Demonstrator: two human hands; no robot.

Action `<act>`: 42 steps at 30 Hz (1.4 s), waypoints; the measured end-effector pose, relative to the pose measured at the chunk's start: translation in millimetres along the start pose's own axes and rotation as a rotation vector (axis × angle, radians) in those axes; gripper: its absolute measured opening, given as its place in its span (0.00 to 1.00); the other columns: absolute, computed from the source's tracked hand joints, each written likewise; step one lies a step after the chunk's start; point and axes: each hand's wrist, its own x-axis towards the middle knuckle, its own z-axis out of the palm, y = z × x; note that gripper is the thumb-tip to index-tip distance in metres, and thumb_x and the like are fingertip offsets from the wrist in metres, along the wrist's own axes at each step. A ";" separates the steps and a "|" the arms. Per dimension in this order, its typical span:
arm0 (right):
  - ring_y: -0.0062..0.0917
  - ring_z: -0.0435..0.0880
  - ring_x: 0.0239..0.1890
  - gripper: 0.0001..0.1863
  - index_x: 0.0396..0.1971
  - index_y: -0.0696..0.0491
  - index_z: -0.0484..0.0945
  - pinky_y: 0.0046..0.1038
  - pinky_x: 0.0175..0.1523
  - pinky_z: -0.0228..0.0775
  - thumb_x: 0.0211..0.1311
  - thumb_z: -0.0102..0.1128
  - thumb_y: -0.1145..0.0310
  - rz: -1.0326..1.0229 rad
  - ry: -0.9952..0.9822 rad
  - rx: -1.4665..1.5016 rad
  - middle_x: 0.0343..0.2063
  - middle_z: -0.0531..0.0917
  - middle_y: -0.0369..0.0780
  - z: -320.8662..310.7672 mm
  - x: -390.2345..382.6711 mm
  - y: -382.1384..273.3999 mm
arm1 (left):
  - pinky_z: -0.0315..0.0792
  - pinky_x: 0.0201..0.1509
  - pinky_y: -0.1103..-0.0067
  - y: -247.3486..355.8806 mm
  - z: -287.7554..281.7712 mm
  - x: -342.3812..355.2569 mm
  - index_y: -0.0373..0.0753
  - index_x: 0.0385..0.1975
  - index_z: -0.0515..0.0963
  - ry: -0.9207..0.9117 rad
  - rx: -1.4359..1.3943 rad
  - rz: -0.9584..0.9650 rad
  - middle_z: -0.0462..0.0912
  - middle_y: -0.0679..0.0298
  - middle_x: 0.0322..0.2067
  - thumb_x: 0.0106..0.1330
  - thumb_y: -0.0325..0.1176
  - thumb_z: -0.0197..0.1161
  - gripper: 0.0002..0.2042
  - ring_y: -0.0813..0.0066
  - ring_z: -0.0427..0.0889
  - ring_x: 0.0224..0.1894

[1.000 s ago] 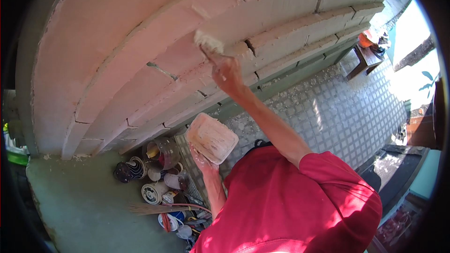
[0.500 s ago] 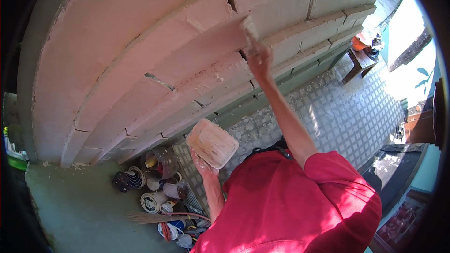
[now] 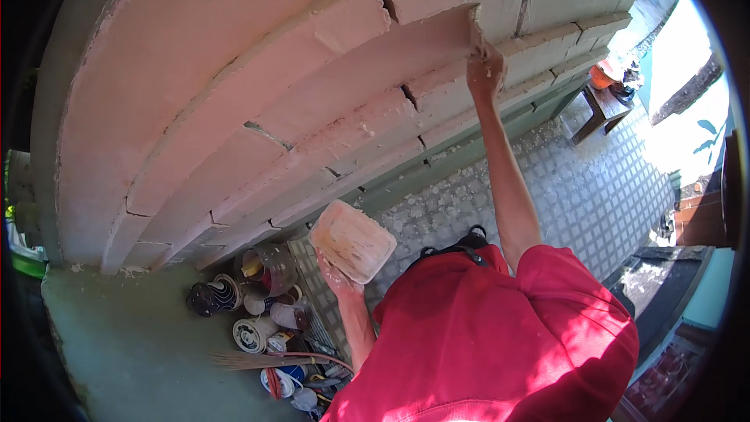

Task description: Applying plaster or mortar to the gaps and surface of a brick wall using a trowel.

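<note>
My right hand [image 3: 486, 66] is stretched up to the wall and closed round a flat tool [image 3: 475, 27] caked with pale paste; it looks like a putty knife, though its blade is partly hidden. The tool's edge rests against a recessed band [image 3: 375, 62] of the block-patterned wall, with a smooth pinkish stretch to its left. Low in front of me, my left hand [image 3: 340, 277] grips the side of a rectangular plastic tub [image 3: 353, 242]. Pale pinkish paste is smeared over the tub's face.
Buckets [image 3: 251, 334], a clear pail [image 3: 273, 270] and a straw broom [image 3: 269, 361] crowd the lower left beside a green surface [image 3: 141, 344]. Tiled floor [image 3: 562, 187] runs to the right. A small table [image 3: 601, 113] stands at the far right near an orange object [image 3: 600, 76].
My right hand and the tool have slid right along the recessed band, and the smooth pinkish stretch reaches farther right. My left hand and the tub have hardly moved.
</note>
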 end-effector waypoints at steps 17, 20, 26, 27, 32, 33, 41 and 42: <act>0.44 0.71 0.17 0.24 0.49 0.58 0.80 0.36 0.27 0.64 0.50 0.45 0.78 0.195 -0.106 0.085 0.16 0.71 0.55 2.7 -24.0 -61.7 | 0.67 0.65 0.63 -1.6 -18.0 -3.4 0.43 0.65 0.63 0.118 -0.066 0.040 0.69 0.61 0.62 0.74 0.49 0.44 0.25 0.61 0.70 0.62; 0.46 0.71 0.17 0.26 0.50 0.58 0.80 0.39 0.27 0.64 0.46 0.46 0.79 -0.021 -0.082 0.171 0.15 0.70 0.55 31.9 -50.6 -90.6 | 0.67 0.66 0.63 -1.8 -20.5 -11.1 0.43 0.65 0.62 0.109 -0.031 0.050 0.68 0.61 0.63 0.73 0.49 0.44 0.25 0.60 0.70 0.63; 0.44 0.73 0.16 0.30 0.51 0.58 0.79 0.40 0.27 0.67 0.40 0.52 0.81 -0.224 -0.136 0.144 0.15 0.72 0.53 86.7 -156.8 -164.0 | 0.66 0.67 0.61 -0.3 -6.5 -4.9 0.43 0.66 0.61 0.070 -0.072 0.009 0.67 0.60 0.63 0.73 0.50 0.42 0.26 0.59 0.69 0.63; 0.43 0.73 0.16 0.26 0.48 0.58 0.80 0.40 0.25 0.65 0.42 0.51 0.81 -0.285 -0.169 0.277 0.15 0.72 0.53 86.1 -162.9 -175.6 | 0.66 0.67 0.61 2.0 -8.9 -4.1 0.43 0.66 0.61 0.071 -0.106 0.005 0.67 0.60 0.63 0.73 0.50 0.42 0.26 0.58 0.69 0.64; 0.35 0.74 0.15 0.11 0.33 0.58 0.81 0.38 0.26 0.66 0.55 0.48 0.76 0.209 -0.480 0.396 0.14 0.73 0.50 32.7 -158.4 -189.5 | 0.67 0.65 0.56 12.0 -30.0 -14.0 0.44 0.68 0.59 0.132 -0.058 0.039 0.65 0.59 0.65 0.73 0.52 0.41 0.28 0.54 0.68 0.64; 0.33 0.74 0.15 0.09 0.30 0.58 0.79 0.37 0.26 0.66 0.56 0.49 0.75 0.251 -0.445 0.308 0.14 0.73 0.51 27.7 -155.3 -183.9 | 0.67 0.65 0.56 13.5 -27.5 -18.5 0.45 0.68 0.59 0.120 -0.052 0.044 0.66 0.59 0.65 0.73 0.52 0.40 0.28 0.54 0.68 0.64; 0.53 0.78 0.28 0.09 0.33 0.61 0.80 0.43 0.33 0.68 0.53 0.53 0.76 -0.019 -0.140 0.256 0.23 0.78 0.56 92.2 -163.8 -195.9 | 0.66 0.66 0.61 21.4 -45.1 -60.7 0.43 0.66 0.62 0.296 -0.056 0.146 0.68 0.61 0.63 0.73 0.51 0.41 0.26 0.58 0.69 0.63; 0.56 0.78 0.31 0.10 0.34 0.61 0.80 0.44 0.35 0.68 0.52 0.54 0.77 0.003 -0.197 0.244 0.24 0.79 0.56 96.2 -171.0 -206.7 | 0.66 0.66 0.62 24.5 -50.7 -69.3 0.44 0.66 0.62 0.323 -0.081 0.166 0.68 0.61 0.63 0.73 0.50 0.41 0.26 0.59 0.69 0.63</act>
